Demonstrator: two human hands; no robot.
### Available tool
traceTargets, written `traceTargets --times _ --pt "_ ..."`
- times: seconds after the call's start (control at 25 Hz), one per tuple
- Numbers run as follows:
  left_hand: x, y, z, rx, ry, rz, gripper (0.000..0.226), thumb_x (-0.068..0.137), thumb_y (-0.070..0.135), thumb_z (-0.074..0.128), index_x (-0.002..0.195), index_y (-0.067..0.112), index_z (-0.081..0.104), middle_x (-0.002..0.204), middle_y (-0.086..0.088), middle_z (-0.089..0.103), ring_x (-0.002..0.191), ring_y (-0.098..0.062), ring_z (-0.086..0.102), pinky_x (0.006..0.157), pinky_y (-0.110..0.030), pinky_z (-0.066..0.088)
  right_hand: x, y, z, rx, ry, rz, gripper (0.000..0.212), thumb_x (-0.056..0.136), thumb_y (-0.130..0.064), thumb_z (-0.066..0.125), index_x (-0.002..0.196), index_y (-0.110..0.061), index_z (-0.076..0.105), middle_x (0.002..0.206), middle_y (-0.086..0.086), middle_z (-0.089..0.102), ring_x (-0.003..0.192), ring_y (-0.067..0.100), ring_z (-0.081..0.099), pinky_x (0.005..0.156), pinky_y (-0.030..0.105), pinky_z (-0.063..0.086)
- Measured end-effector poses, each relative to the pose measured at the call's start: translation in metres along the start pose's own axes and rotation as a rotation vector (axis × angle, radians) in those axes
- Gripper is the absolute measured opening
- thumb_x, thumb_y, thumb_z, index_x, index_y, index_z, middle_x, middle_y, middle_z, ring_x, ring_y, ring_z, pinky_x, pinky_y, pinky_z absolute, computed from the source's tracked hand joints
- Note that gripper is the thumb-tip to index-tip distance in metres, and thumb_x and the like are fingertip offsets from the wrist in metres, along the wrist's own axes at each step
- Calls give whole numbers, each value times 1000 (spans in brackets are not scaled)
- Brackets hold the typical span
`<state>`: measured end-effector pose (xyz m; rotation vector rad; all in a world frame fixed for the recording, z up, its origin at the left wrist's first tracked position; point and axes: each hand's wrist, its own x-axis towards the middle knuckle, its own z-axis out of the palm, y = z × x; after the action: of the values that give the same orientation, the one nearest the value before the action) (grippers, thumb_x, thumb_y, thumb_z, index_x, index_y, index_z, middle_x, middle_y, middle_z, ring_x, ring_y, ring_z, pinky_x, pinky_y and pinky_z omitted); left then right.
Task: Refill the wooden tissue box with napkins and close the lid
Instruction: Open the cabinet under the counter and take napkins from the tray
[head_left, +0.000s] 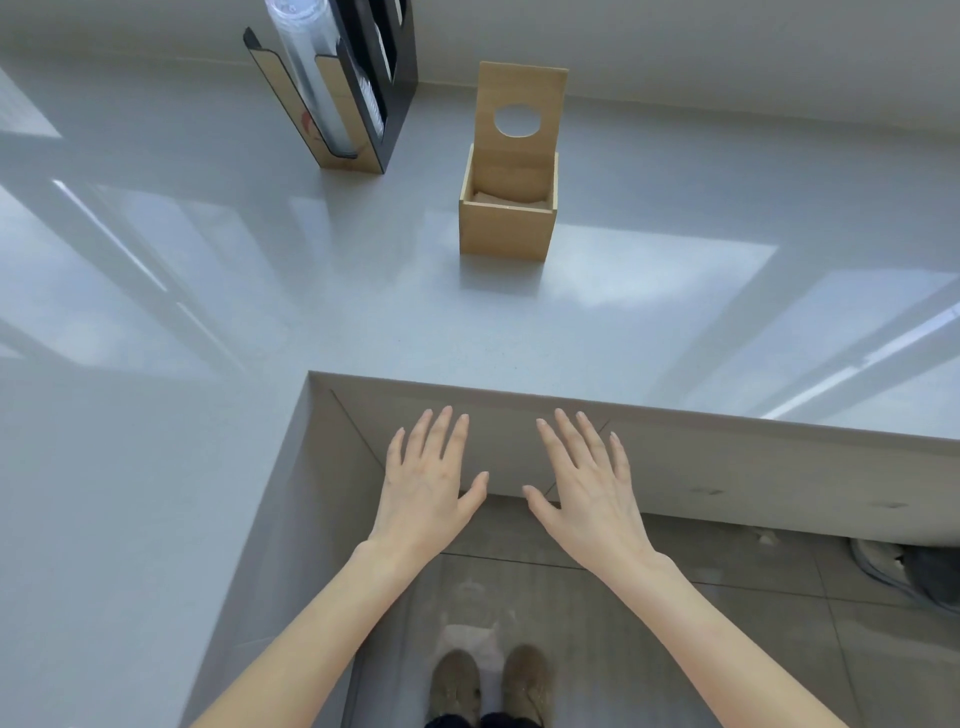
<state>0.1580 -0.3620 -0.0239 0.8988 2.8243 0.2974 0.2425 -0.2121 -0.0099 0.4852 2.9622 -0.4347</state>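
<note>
A light wooden tissue box (506, 228) stands on the glossy grey counter (208, 312), well beyond my hands. Its lid (519, 111), with a round hole in it, is swung up and back, leaving the box open. Inside, low down, lies a bit of beige napkin material (506, 198). My left hand (431, 480) and my right hand (587, 480) hover side by side below the counter's front edge, palms down, fingers spread, holding nothing. Both are far from the box.
A black and wood dispenser rack (353, 88) holding a clear stack of cups (306, 67) stands at the back left of the counter. The counter forms an L around me. Tiled floor and my shoes (488, 686) show below.
</note>
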Motion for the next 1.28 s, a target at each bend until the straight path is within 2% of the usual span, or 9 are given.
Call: traceTargets --times 0.4,0.48,0.56,0.64,0.8,0.96,1.04,1.2,1.28 --pt "30 -2 55 87 -32 62 64 93 39 32 146 11 11 157 -3 13 144 -23 6 117 -43 8 35 28 52 -3 -59 -76 67 92 -34 42 147 -16 8 158 1 8 146 15 3 118 38 5" --pt "35 4 57 105 -8 88 65 87 37 46 142 6 28 151 -8 31 141 -29 22 113 -48 23 44 36 59 -27 -24 -81 69 90 -31 45 147 -13 10 156 2 17 145 16 10 117 39 9" --pt "40 8 65 141 35 123 66 73 34 66 129 3 50 135 -11 54 127 -33 46 100 -51 44 51 44 67 -77 14 -90 71 85 -25 53 145 -9 19 151 6 31 141 22 24 116 42 16" --pt "45 9 77 159 83 131 68 63 32 74 121 2 57 127 -12 61 118 -35 55 91 -51 50 58 52 76 -108 66 -98 71 77 -18 62 140 -5 33 141 12 46 133 28 40 113 46 24" --pt "54 16 92 167 82 125 72 57 28 76 120 0 57 123 -15 63 114 -40 57 89 -54 50 74 68 86 -164 63 -55 67 82 -21 57 141 -7 30 143 7 44 135 23 36 116 43 16" --pt "63 27 104 167 110 120 72 59 24 76 122 -1 55 123 -16 63 114 -43 56 92 -57 44 75 73 93 -197 160 -60 69 62 -11 76 125 1 53 122 14 64 116 28 59 103 51 38" --pt "68 30 106 126 105 95 69 69 23 69 129 -1 47 131 -17 56 123 -45 47 101 -59 34 74 71 95 -208 237 -55 70 53 -7 80 119 1 58 114 13 68 107 28 64 97 52 44" --pt "72 33 117 77 50 68 67 83 22 52 142 4 26 150 -12 33 138 -40 22 114 -55 11 66 64 100 -180 281 -56 73 51 -4 79 120 1 57 119 13 66 112 28 62 98 52 43" --pt "66 35 117 103 53 62 68 77 19 59 139 3 34 146 -13 40 135 -41 30 110 -56 22 58 63 104 -178 292 -73 73 50 -3 79 119 2 58 121 14 64 113 29 61 96 52 45"
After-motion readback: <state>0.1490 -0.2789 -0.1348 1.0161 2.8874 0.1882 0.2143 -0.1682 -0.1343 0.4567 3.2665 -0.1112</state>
